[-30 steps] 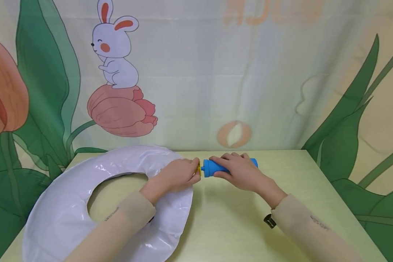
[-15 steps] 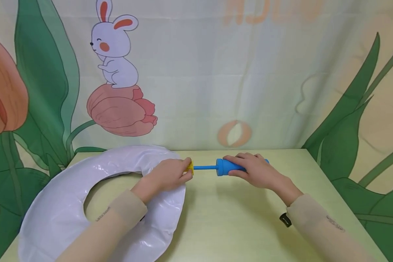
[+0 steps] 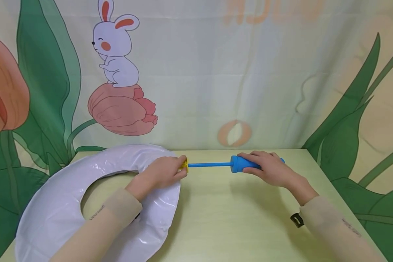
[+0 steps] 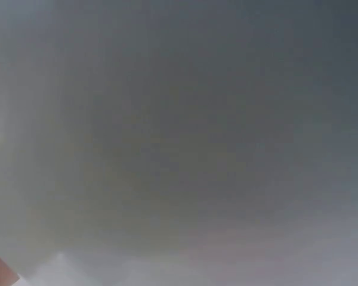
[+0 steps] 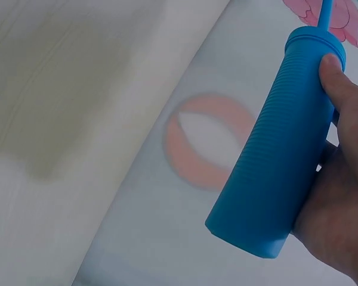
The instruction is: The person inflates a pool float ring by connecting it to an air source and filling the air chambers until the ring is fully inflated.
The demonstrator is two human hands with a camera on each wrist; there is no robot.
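A blue hand pump [image 3: 237, 164] is held nearly level over the worktop [image 3: 216, 218], its slender rod [image 3: 209, 165] well exposed. The barrel is wrapped by the right hand [image 3: 272, 168]; the yellow end piece [image 3: 185, 165] is pinched in the grip of the left hand [image 3: 162, 173], beside the pale inflatable ring [image 3: 55, 203]. Whether piece and ring are joined cannot be told. The rod could be bent if the barrel were pushed off line, and the end piece could be lost through too loose a pinch.
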